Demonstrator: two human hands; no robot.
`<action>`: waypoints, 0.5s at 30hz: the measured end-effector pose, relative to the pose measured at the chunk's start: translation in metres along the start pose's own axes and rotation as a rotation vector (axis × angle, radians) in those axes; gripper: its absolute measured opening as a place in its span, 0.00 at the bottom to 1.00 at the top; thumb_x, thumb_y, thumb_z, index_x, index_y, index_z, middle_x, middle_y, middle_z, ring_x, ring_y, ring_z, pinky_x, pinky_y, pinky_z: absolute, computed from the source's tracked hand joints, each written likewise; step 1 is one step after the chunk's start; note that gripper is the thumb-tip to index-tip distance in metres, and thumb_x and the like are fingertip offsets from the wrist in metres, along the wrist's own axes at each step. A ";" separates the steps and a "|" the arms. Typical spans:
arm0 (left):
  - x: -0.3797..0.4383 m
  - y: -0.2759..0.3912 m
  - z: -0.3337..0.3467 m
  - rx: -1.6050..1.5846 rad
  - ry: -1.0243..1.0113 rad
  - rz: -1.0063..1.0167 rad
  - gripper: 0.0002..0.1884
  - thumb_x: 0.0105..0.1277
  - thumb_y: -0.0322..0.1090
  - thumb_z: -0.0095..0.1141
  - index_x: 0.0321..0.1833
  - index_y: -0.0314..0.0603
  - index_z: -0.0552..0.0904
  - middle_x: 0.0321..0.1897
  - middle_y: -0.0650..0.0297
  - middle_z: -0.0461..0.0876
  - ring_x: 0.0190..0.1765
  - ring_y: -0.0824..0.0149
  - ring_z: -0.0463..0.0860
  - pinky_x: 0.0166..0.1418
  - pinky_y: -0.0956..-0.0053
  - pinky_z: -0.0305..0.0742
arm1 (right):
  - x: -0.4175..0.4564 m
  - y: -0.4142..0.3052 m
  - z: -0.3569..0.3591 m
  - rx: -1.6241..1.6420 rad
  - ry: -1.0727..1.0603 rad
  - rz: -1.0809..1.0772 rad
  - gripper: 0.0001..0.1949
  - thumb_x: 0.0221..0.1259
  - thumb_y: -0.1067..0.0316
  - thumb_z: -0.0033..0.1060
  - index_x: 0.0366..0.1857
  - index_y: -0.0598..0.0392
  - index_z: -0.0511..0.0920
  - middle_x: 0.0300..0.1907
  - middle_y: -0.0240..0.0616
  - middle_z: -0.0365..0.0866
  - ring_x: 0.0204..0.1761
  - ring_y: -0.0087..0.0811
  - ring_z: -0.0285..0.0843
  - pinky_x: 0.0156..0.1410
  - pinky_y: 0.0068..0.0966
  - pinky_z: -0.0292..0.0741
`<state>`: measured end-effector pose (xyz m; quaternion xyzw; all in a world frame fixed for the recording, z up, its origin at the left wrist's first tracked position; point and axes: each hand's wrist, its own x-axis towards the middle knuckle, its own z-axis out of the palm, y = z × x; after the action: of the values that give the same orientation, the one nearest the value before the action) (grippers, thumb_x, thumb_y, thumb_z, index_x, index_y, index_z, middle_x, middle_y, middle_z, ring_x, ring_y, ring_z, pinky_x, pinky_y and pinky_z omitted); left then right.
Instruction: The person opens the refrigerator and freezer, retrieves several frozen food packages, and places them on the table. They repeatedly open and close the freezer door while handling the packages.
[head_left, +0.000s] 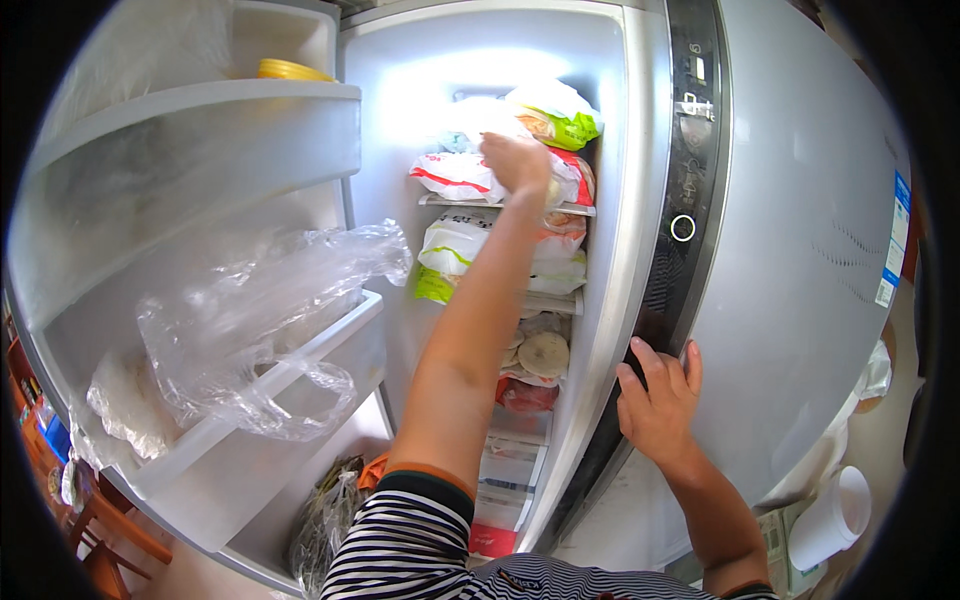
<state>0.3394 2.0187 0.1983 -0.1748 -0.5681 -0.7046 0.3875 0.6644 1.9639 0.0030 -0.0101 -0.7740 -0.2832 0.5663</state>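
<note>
My left hand (519, 163) reaches deep into the lit compartment of a refrigerator, at the top shelf. Its fingers are curled beside a white plastic bag (487, 116); glare and blur hide whether they grip it. Right by it are a white and green food bag (559, 112) and a white bag with a red stripe (454, 174). My right hand (660, 401) rests, fingers apart, on the dark control-panel edge (694, 180) of the closed grey door (802, 187).
At left the open door's bins hold clear plastic bags (277, 300) and a yellow lid (292, 70). Lower shelves hold white and green packages (454, 240) and pale round flat food pieces (544, 354). A white plastic bucket (829, 521) stands at lower right, a wooden chair (112, 536) at lower left.
</note>
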 end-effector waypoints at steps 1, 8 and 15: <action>-0.005 -0.004 0.001 0.281 -0.197 0.193 0.28 0.60 0.32 0.50 0.60 0.15 0.67 0.56 0.34 0.71 0.61 0.42 0.72 0.67 0.53 0.68 | 0.001 -0.002 0.000 0.005 -0.003 -0.001 0.06 0.53 0.70 0.58 0.36 0.52 0.80 0.54 0.38 0.79 0.42 0.34 0.77 0.75 0.51 0.56; -0.033 -0.021 -0.058 0.377 -0.438 0.361 0.38 0.63 0.49 0.54 0.70 0.25 0.66 0.71 0.46 0.64 0.73 0.50 0.62 0.75 0.44 0.53 | -0.006 0.005 -0.005 -0.011 -0.047 -0.012 0.07 0.51 0.71 0.60 0.36 0.52 0.80 0.53 0.38 0.79 0.42 0.34 0.77 0.75 0.52 0.56; 0.008 -0.026 -0.072 0.384 -0.455 0.213 0.35 0.63 0.65 0.52 0.55 0.38 0.84 0.62 0.47 0.77 0.70 0.49 0.69 0.71 0.44 0.60 | -0.004 0.002 -0.004 0.006 -0.044 -0.014 0.08 0.50 0.70 0.60 0.36 0.53 0.80 0.54 0.39 0.79 0.41 0.34 0.76 0.76 0.51 0.55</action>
<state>0.3291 1.9499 0.1656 -0.3102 -0.7413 -0.4827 0.3481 0.6700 1.9652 0.0012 -0.0091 -0.7873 -0.2844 0.5470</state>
